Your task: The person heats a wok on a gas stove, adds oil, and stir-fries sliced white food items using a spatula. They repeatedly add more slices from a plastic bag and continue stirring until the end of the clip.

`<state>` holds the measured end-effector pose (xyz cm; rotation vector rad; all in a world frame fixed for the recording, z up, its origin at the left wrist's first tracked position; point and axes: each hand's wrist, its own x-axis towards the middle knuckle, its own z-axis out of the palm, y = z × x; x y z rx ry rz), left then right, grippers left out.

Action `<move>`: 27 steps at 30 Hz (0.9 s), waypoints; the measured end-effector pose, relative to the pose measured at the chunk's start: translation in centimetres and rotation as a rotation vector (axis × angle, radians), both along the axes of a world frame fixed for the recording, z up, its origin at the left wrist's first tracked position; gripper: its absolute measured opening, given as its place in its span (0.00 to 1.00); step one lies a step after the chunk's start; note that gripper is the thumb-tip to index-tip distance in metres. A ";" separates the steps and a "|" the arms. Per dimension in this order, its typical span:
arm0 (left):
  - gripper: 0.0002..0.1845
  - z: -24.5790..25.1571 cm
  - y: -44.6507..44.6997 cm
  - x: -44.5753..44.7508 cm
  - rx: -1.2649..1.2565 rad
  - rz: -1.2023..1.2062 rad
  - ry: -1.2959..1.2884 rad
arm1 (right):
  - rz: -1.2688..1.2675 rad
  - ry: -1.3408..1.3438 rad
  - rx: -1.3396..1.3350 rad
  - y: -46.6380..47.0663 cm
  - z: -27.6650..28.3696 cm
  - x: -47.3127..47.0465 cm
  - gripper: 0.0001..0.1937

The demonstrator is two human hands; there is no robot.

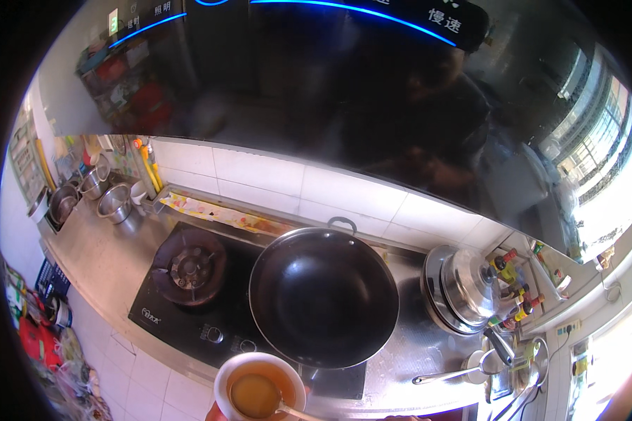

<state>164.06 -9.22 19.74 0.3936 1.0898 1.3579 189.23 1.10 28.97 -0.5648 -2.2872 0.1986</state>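
My left hand [216,413] grips a white bowl [222,380] at the bottom edge of the view, with the thumb on its left side. Amber liquid [289,380] fills much of the bowl. A spoon [295,412] dips into it, and its light handle runs out of the picture toward the lower right. Only a sliver of my right hand [404,418] shows at the bottom edge; whether it holds anything is hidden. Just beyond the bowl, a dark wok [324,300] sits on the right side of a black gas cooktop [181,329]. Nothing is visible inside the wok.
Overhead, a glossy black range hood [305,94] hangs low across the view. An uncovered burner [189,269] is at left. Steel bowls [115,202] stand on the far-left counter. A lidded steel pot [468,287], bottles [521,310] and a ladle [447,376] are to the right.
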 end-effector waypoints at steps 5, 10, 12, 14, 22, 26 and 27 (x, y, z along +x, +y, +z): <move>0.32 -0.7 0.0 -0.1 -0.017 -0.025 -0.016 | 0.020 0.276 -0.503 -0.8 0.0 -0.5 0.13; 0.32 -0.1 0.3 0.1 0.016 -0.018 -0.023 | 0.070 0.401 -0.650 -0.9 0.7 -1.0 0.11; 0.31 0.0 0.4 -0.1 0.018 -0.048 -0.022 | 0.095 0.307 -0.385 -0.5 -0.3 -0.8 0.11; 0.30 0.3 0.4 -0.1 0.016 -0.061 -0.021 | 0.117 0.310 -0.343 -0.5 -0.6 -0.6 0.11; 0.30 0.7 1.2 0.3 0.036 -0.050 -0.014 | 0.120 0.499 -0.678 -0.7 -0.5 -0.9 0.11; 0.29 0.8 1.6 0.4 0.060 -0.052 -0.032 | 0.073 0.483 -0.608 -0.5 -0.8 -1.0 0.13; 0.29 0.6 1.6 0.4 0.063 -0.055 -0.035 | 0.063 0.497 -0.652 -0.5 -0.8 -1.0 0.14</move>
